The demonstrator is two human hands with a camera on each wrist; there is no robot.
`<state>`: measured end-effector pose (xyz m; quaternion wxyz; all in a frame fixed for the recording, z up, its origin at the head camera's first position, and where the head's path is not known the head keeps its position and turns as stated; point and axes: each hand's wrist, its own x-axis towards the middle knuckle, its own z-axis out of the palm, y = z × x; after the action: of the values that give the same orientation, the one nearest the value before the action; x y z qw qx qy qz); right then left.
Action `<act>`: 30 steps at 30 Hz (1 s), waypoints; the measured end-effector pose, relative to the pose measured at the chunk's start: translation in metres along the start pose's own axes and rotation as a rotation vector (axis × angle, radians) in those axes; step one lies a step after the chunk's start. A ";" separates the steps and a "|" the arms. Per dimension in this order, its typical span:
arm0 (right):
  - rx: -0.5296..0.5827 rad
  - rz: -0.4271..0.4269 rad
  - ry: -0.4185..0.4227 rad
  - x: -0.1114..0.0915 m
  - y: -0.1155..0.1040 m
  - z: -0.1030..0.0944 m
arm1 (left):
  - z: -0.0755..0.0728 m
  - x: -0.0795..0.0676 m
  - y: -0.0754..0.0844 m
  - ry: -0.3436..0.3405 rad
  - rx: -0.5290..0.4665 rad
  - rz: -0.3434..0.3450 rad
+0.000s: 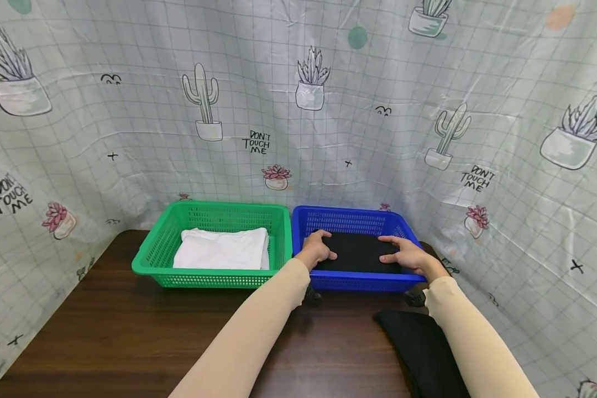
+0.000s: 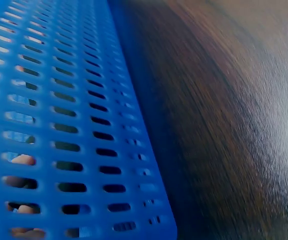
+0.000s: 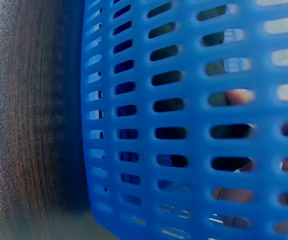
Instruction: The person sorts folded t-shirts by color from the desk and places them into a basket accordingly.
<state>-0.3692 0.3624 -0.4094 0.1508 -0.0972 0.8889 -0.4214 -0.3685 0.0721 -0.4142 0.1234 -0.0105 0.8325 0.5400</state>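
Note:
A folded black cloth [image 1: 355,251] lies in the blue basket [image 1: 358,282] in the head view. At its left end, my left hand [image 1: 315,249] rests with spread thumb and finger on the cloth. My right hand [image 1: 405,255] touches the right end in the same way, thumb toward the front. In the left wrist view the basket's slotted wall [image 2: 79,120] fills the left side, with bits of skin behind its holes. The right wrist view shows dark cloth [image 3: 169,77] and a fingertip [image 3: 240,96] through the slots.
To the left stands a green basket [image 1: 211,279] with a folded white cloth [image 1: 221,249] inside. Another black cloth [image 1: 423,348] lies on the brown wooden table [image 1: 129,331], beside my right forearm. A cactus-print curtain [image 1: 258,83] hangs behind and at the sides.

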 end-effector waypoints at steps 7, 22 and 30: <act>-0.071 -0.011 0.000 0.002 0.002 0.007 | 0.002 -0.006 0.000 0.028 0.198 -0.005; -0.390 -0.032 0.020 0.008 0.000 0.012 | 0.008 0.001 -0.006 0.038 0.345 0.033; -0.427 -0.053 0.053 0.010 -0.003 0.012 | 0.006 -0.007 -0.002 0.066 0.360 0.083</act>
<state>-0.3736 0.3486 -0.4160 0.0921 -0.1391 0.9588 -0.2300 -0.3603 0.0756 -0.4172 0.0737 0.0284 0.9190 0.3863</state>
